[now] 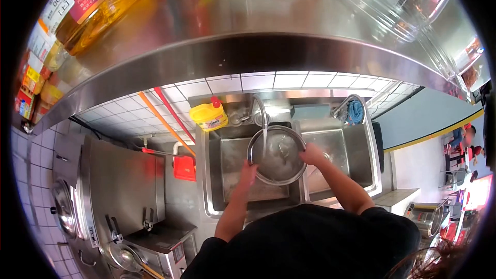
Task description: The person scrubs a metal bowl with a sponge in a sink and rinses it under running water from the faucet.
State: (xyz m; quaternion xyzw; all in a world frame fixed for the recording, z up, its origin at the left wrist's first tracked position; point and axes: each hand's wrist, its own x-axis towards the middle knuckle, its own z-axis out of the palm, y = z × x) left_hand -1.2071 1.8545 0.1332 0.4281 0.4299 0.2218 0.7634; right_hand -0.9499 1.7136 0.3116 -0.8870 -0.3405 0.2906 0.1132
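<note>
A round metal basin (283,163) is held over the double sink, under the curved faucet (265,116), with a stream of water running into it. My left hand (250,170) grips its left rim, and my right hand (311,154) grips the rim on the right. Water covers the inside of the basin; whether anything lies in it I cannot make out. Below it are the left sink bowl (232,175) and the right sink bowl (349,150), with the basin across the divider between them.
A yellow jug with a red cap (209,116) stands at the sink's back left corner. A blue cloth (355,112) hangs by a second faucet at the right. Overhead runs a steel shelf (232,49) with bottles. A red dustpan (184,168) sits left of the sink.
</note>
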